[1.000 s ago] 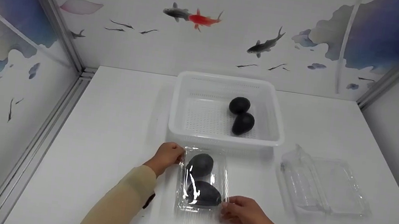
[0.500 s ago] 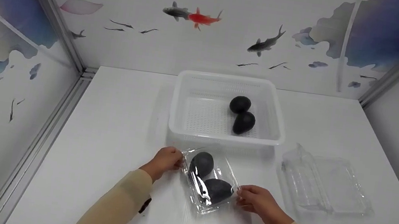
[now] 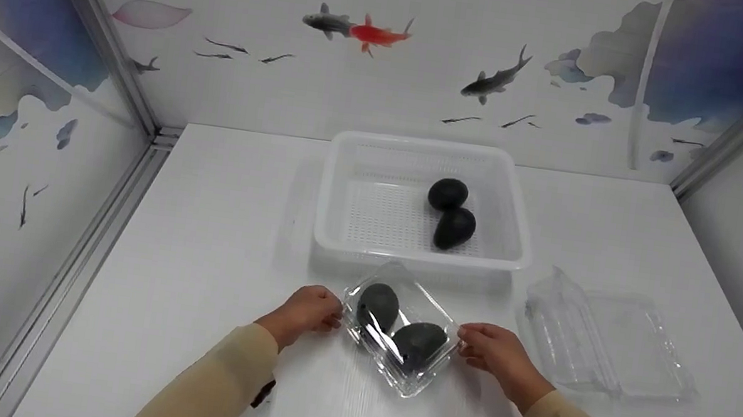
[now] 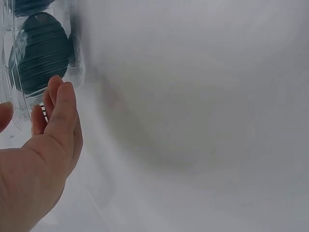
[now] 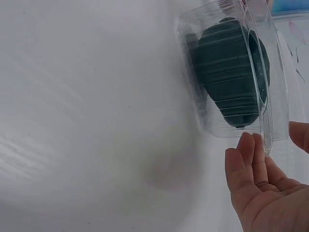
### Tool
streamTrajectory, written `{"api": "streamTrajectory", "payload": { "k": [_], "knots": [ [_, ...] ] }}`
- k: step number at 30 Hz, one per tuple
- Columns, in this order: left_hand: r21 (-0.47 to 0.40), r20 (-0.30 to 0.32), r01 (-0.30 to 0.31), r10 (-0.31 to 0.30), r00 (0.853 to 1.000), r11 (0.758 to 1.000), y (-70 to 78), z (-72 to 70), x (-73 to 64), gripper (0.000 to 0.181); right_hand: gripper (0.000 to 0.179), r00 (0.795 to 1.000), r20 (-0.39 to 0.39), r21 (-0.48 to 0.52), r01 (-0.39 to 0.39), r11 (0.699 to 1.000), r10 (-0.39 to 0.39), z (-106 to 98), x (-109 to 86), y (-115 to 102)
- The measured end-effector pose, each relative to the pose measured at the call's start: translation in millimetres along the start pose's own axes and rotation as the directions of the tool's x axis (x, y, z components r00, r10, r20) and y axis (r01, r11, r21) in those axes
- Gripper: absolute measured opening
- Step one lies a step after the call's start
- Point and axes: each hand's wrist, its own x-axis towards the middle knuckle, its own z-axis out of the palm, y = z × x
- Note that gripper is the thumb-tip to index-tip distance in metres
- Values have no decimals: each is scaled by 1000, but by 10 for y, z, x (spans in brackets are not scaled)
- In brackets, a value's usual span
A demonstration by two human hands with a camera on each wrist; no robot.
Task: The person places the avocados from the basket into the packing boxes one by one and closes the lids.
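Between my hands, a clear plastic clamshell box sits turned at an angle on the white table. Inside it are two dark avocados, one at the left and one at the lower right. My left hand holds the left corner by fingers and thumb. At the opposite corner, my right hand pinches the rim. In the right wrist view, an avocado shows through the box wall, above the fingertips. The left wrist view shows another avocado beside the left fingers.
Behind the box stands a white perforated basket with two more dark avocados in its right half. To the right, an open, clear clamshell box lies on the table. Walls printed with fish enclose the back and sides.
The clamshell box has turned counterclockwise as seen from above, its near end swinging right. My right hand has moved right and away from me; my left hand has come slightly nearer.
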Motion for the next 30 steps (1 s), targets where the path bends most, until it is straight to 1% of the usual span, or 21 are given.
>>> {"api": "streamTrajectory", "payload": {
  "k": [5,9,12,15,20,24,30],
  "knots": [
    [-3,37,-1,1,999,1000,-20,30,-63,5,39,999,-38,-9,-5,1000,5,-16,60,-25],
    [-1,67,6,-6,998,1000,-52,45,-100,6,40,997,-75,22,-9,1000,10,-9,114,-46],
    [-8,76,8,-8,997,1000,-67,50,-110,5,43,995,-96,33,-13,999,16,4,126,-45],
    [-21,76,4,-2,997,1000,-72,55,-113,3,48,995,-96,20,-8,1000,10,13,97,-27],
    [-30,75,11,-9,997,999,-85,69,-112,4,50,995,-98,24,5,1000,-3,27,-26,26],
    [-36,76,18,-15,997,999,-102,74,-119,6,48,997,-82,38,8,999,-5,52,-148,67],
    [-50,90,-1,5,996,999,-125,80,-136,6,53,1000,13,30,18,999,-18,119,-300,119]
  ]
}}
